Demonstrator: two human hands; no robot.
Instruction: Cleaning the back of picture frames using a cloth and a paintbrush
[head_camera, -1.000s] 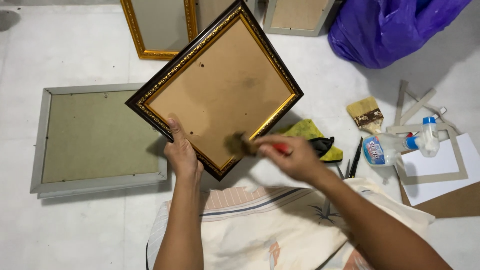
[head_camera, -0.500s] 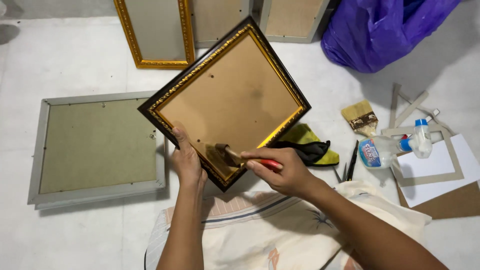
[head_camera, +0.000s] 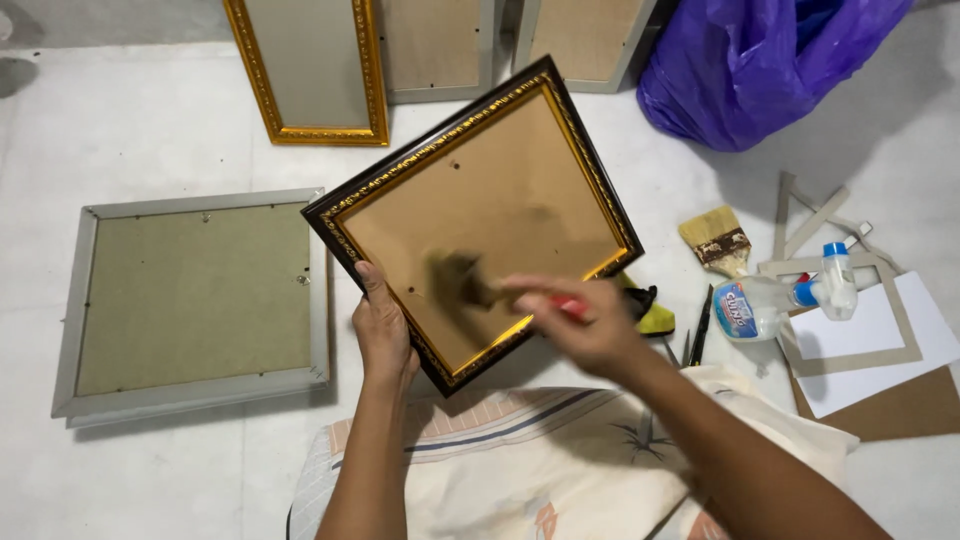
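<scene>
Left hand (head_camera: 383, 330) grips ornate frame (head_camera: 480, 210); right hand (head_camera: 580, 320) (blurred) holds brush (head_camera: 462, 280)

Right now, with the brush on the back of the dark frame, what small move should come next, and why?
Probably one more short sweep toward the lower corner. The right hand holds the brush with its bristles over the brown backing of the dark frame, inside the gold edge, while the left hand grips the frame's lower left side and keeps it tilted. The brush is blurred, so whether it touches is unclear.
</scene>
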